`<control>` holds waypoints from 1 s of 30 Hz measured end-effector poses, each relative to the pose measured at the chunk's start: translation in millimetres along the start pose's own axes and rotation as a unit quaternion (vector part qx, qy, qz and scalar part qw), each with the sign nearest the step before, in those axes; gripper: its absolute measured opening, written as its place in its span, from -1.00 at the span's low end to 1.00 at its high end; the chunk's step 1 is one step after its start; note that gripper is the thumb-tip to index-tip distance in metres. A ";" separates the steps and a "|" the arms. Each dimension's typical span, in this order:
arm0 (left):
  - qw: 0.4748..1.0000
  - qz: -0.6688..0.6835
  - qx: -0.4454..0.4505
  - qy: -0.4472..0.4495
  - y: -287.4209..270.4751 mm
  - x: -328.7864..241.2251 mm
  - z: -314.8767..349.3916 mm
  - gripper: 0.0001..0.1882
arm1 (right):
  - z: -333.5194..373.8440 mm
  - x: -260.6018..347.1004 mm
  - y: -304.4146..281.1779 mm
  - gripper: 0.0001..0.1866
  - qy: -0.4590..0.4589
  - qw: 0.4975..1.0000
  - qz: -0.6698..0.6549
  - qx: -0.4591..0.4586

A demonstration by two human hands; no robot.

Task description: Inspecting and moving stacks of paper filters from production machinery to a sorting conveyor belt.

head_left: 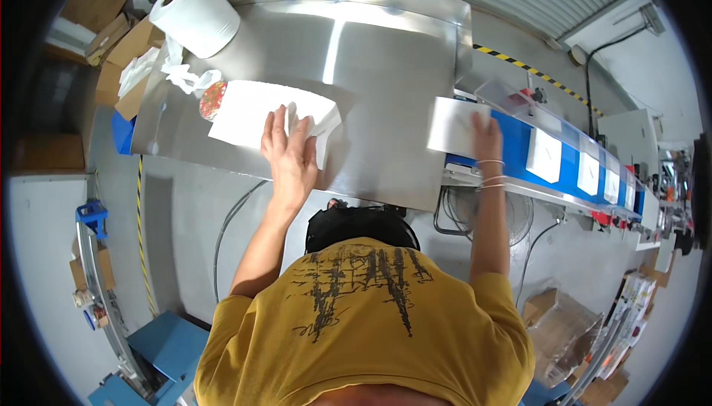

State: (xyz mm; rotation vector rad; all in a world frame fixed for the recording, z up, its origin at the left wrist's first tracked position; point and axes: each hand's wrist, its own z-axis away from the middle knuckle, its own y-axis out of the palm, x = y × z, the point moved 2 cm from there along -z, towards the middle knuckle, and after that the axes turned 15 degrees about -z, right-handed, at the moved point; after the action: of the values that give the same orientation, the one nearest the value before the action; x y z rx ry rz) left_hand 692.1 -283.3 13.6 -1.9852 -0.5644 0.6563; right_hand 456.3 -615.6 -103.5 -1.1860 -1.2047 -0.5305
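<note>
My left hand (291, 150) rests with its fingers apart on a white paper-like stack (256, 113), near the right end of it. The stack lies on the steel table at its left front. Off to the right, my right hand (487, 139) is smeared by motion. It grips a flat white rectangular piece (451, 124) by its right side, where the table meets a blue conveyor belt (512, 128). Whether that piece touches the belt cannot be told. More flat white pieces (544, 156) lie spaced out along the belt.
A large white paper roll (196, 17) stands at the table's (386, 57) far left, with crumpled white paper (185, 76) and a round red-patterned item (213, 100) below it. A clear guard (519, 102) runs along the belt. Beneath it stands a wire-caged fan (512, 217).
</note>
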 end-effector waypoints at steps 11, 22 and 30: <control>0.998 0.048 0.041 0.027 -2.7 -0.3 -3.2 -0.70 | 56.9 148.0 139.4 -0.28 -0.211 0.919 -0.006 0.333; 0.999 0.027 -0.004 -0.020 0.1 17.2 -2.5 -0.67 | 3.7 -32.4 42.2 -0.63 -0.013 0.997 -0.062 0.034; 0.999 0.042 -0.006 -0.015 0.6 14.7 -2.0 -0.67 | 15.1 63.3 25.6 -0.45 -0.197 0.962 0.180 -0.051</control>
State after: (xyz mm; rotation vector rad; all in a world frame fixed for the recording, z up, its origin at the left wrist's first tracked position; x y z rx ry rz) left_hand 704.5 -275.6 10.7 -2.0224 -0.5063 0.7355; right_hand 492.7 -576.9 -58.1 -1.6112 -1.2607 -0.0813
